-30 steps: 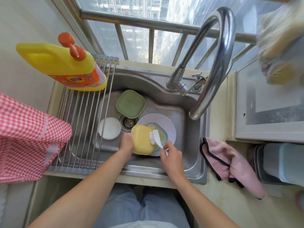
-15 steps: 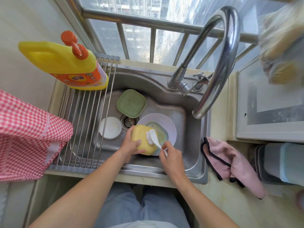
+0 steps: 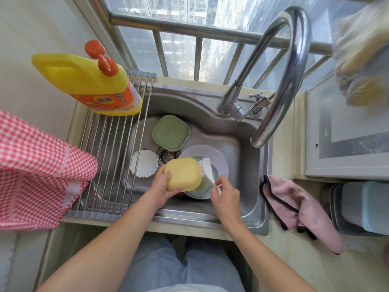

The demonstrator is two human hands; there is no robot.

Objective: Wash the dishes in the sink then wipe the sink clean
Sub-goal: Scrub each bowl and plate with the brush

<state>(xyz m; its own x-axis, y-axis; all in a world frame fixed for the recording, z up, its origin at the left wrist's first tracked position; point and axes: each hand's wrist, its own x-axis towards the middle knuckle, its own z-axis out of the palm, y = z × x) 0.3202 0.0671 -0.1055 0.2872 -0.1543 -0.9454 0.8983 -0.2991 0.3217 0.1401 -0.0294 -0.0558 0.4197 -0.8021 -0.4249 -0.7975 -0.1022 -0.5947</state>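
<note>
Gripping rounded-square yellow plate (image 3: pixel 182 174), bristly white brush (image 3: pixel 207 169).

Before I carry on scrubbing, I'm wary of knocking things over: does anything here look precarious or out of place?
The yellow detergent bottle stands on the roll-up rack at the sink's back left corner, on rods rather than solid counter. Nothing looks spilled or broken.
</note>
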